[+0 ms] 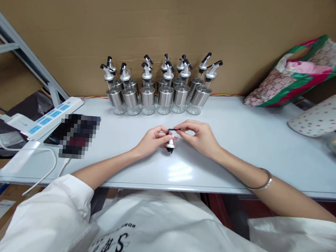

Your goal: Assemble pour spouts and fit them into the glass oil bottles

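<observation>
Front edge: white shirt (160,226) sits right up against the table (141,174). Just past it, the spout (170,145) is between both hands, roughly upright, black stopper end down; can't tell if it touches the tabletop.

Left hand (152,142): fingers closed round the spout body. Right hand (203,138): thumb and forefinger pinched on the black lever (172,130), other fingers loosely bent. Bangle (267,182) on the right forearm, well clear of the work.

Risks, my read: the lever is thin, so sideways force could twist it at its hinge or pop it out of the pinch. Weak left grip = spout turns or drops. Edge is close, so a dropped part could roll off.

Left: phone (80,136), mostly pixelated, by the power strip (55,117); loose cable (54,163) over the edge, could snag an elbow. Right: dotted flask (323,113), out of the way.

Beyond the hands: two rows of bottles (165,96), packed tight. Reaching forward hits them first; one knock could topple several. Behind: bag (276,80) at right, wires (225,95) along the cardboard (106,20).
</observation>
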A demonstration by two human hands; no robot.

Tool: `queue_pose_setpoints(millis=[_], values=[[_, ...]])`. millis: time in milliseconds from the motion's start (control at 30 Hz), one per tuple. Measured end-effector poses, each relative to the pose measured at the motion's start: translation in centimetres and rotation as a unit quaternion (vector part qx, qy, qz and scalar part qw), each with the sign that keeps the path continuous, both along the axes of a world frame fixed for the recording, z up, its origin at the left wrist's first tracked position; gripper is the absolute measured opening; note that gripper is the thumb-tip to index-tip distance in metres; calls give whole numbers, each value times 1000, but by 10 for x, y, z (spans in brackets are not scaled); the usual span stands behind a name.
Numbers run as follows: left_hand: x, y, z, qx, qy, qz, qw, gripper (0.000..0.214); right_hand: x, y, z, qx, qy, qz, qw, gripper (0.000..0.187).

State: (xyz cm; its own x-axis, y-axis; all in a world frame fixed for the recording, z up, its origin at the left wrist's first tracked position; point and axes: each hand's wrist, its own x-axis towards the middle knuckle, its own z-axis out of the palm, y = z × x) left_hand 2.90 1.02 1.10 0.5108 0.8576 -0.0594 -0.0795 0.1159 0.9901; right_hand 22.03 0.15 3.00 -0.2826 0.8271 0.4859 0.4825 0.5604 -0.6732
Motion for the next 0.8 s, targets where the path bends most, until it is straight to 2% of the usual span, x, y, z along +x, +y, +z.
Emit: queue_pose_setpoints(millis=[233,433,633,800], values=[[-1,4,0,-22,-25,19,999,48,1,-5,3,51,-33,-5,998,15],[-1,6,1,-33,-45,23,998,47,2,-2,0,86,-55,49,994,20],[-2,6,1,-38,-37,19,998,47,3,-2,-1,110,-56,5,992,18],[-2,7,1,-32,-41,16,999,46,3,-3,0,135,-73,4,988,17]])
